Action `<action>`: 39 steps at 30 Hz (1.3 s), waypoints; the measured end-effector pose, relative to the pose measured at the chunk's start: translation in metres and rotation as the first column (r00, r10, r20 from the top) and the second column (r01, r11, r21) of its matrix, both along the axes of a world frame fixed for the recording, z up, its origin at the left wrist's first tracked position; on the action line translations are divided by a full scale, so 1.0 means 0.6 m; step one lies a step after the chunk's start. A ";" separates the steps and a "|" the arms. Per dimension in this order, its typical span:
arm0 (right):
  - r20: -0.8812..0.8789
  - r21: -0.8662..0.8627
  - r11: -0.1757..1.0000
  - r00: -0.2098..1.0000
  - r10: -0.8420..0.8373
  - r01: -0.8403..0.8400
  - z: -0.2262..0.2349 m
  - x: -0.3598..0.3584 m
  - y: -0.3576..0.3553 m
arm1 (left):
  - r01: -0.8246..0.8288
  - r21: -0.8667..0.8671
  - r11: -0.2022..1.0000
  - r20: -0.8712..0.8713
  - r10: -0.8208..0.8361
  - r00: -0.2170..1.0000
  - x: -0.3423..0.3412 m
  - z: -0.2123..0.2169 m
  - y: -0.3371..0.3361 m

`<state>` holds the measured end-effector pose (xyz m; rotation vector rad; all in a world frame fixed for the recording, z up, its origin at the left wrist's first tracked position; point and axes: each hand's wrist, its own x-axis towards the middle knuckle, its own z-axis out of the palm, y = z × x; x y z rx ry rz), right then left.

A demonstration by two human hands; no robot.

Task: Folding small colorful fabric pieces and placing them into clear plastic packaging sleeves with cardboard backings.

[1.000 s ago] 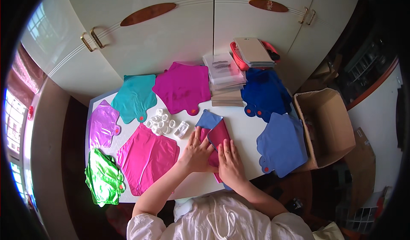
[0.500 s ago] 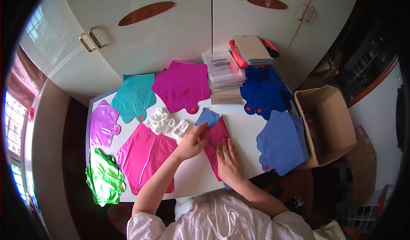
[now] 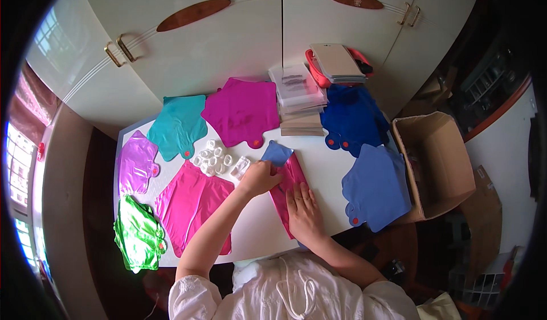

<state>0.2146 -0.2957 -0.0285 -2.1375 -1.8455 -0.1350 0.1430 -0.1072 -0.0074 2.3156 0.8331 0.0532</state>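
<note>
A folded strip of pink foil balloon point(image 3: 292, 176) lies on the white table point(image 3: 319, 160), its far end showing a blue layer point(image 3: 277, 153). My right hand point(image 3: 303, 213) rests flat on the near end of the strip, fingers together. My left hand point(image 3: 261, 178) reaches across and pinches the strip's left edge near the blue end. Just left of it sit several small clear plastic pieces point(image 3: 215, 159).
Flat foil balloons lie spread around: pink point(image 3: 191, 203), green point(image 3: 135, 234), purple point(image 3: 135, 163), teal point(image 3: 179, 125), magenta point(image 3: 242, 110), dark blue point(image 3: 353, 117), light blue point(image 3: 376, 186). Stacked packets point(image 3: 299, 98) stand at the back. An open cardboard box point(image 3: 436, 166) sits at right. White cupboard doors point(image 3: 228, 29) stand behind.
My left hand has moved from lying flat beside the right hand up along the strip toward its blue end. The right hand stays pressed on the near end.
</note>
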 end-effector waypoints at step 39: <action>0.037 0.003 0.996 0.995 0.094 -0.094 0.004 -0.002 -0.010 | 0.048 0.022 0.999 0.056 -0.049 0.997 -0.005 -0.004 0.015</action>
